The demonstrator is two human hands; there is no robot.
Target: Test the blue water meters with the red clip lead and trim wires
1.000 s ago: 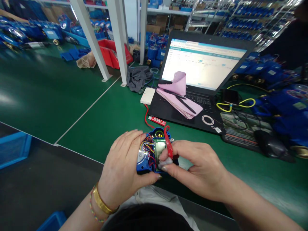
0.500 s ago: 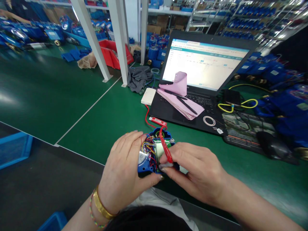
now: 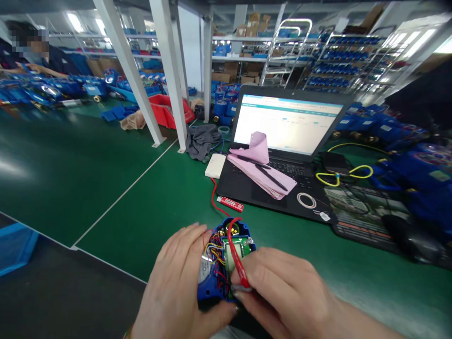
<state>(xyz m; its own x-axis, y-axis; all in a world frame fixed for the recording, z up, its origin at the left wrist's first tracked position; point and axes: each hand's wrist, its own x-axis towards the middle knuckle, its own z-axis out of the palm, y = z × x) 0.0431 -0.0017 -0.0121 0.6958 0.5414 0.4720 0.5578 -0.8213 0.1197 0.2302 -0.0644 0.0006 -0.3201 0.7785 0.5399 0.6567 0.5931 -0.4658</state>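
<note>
My left hand (image 3: 174,282) is closed around the left side of an open blue meter housing (image 3: 208,291), its thumb along the near edge. Inside the housing sit a green circuit board with a pale display (image 3: 229,256), a silvery label and a tangle of red, yellow, blue and black wires (image 3: 216,252). My right hand (image 3: 286,287) pinches the grey end of a red cable (image 3: 235,254) against the near part of the board. Its fingers hide the exact contact point. The cable arches over the display towards the far side of the housing.
Behind the housing lies a red-and-white stick (image 3: 230,204). An open laptop (image 3: 257,188) carries pink sheets (image 3: 261,176) and pens. A white box (image 3: 215,165), a grey cloth (image 3: 202,141) and a mouse (image 3: 411,238) are nearby. Blue meters (image 3: 416,165) crowd the right. A person works far left.
The camera view has tilted upward, so the bench and hands sit lower in the picture and more shelving shows. Both hands keep their holds on the housing and cable end.
</note>
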